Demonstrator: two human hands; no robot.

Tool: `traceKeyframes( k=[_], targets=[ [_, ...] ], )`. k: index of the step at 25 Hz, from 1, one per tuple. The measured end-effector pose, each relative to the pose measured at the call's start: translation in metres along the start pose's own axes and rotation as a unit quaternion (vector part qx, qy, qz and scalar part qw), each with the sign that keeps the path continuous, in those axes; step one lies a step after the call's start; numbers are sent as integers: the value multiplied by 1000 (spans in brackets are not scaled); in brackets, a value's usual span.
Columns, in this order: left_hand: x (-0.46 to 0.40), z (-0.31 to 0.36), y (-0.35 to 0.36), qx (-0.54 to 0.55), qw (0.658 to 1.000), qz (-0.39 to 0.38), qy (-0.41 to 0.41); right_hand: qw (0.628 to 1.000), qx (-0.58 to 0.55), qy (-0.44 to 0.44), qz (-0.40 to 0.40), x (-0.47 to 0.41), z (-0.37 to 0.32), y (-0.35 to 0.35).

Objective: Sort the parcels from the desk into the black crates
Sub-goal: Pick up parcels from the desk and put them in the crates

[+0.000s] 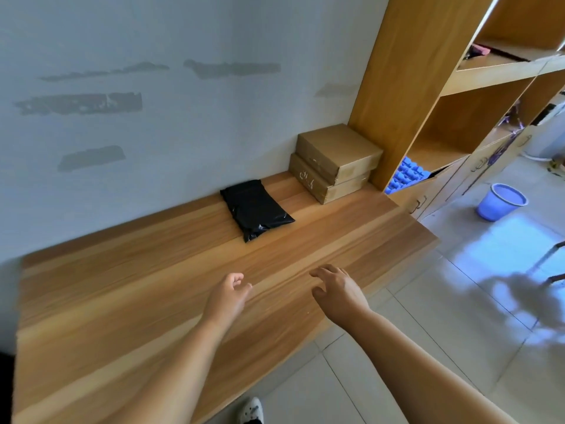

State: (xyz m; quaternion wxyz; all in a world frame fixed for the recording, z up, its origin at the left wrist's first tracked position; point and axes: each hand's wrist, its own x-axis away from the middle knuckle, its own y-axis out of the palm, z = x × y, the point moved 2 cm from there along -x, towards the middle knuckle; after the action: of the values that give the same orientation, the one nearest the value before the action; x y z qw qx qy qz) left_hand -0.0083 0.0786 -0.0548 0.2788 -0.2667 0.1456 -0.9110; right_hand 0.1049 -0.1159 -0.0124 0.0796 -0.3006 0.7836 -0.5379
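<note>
Both my arms reach out over the wooden desk (122, 301). My left hand (227, 296) hangs with fingers loosely curled, holding nothing. My right hand (337, 290) has fingers spread and slightly bent, also holding nothing. Black plastic parcel (256, 208) lies flat against the wall, well ahead of both hands, bare desk between. Two brown cardboard boxes (333, 162), stacked, sit in the far corner beside the wooden shelf unit (406, 87). A blue bumpy object (405, 175) shows at the shelf's base; possibly foam, too blurred to tell. Blue bucket (501, 201) stands on the tiled floor at right.
</note>
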Motion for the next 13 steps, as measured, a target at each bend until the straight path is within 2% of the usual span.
traceKeyframes(
  k=[7,13],
  targets=[
    [-102,24,21,55,996,36,-55,997,-5,-39,-64,-125,9,1],
    [-180,41,25,48,992,51,-102,991,-3,-51,-120,-223,8,7]
  ],
)
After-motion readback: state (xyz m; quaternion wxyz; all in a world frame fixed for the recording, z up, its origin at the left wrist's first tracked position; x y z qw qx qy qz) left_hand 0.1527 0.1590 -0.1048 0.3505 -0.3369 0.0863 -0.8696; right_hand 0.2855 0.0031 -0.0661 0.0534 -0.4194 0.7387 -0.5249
